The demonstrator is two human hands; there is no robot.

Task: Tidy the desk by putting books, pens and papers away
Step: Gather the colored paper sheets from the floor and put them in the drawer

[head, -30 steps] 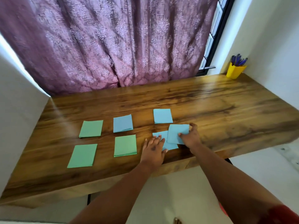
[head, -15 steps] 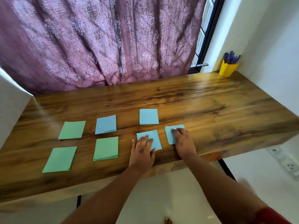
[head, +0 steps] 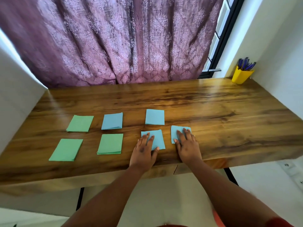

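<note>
Both hands lay flat with fingers straight; the left hand pressed one blue paper and the right hand another, seemingly to square them into the grid of folded papers near the surface's front edge; pens stood in a yellow cup.

A glossy wooden desk with dark grain is carrying seven folded papers laid flat in two rows. Three green papers are lying toward the left, and four blue papers are lying beside them toward the middle, all apart from one another. A yellow pen holder with blue pens is standing at the far right corner.
</note>
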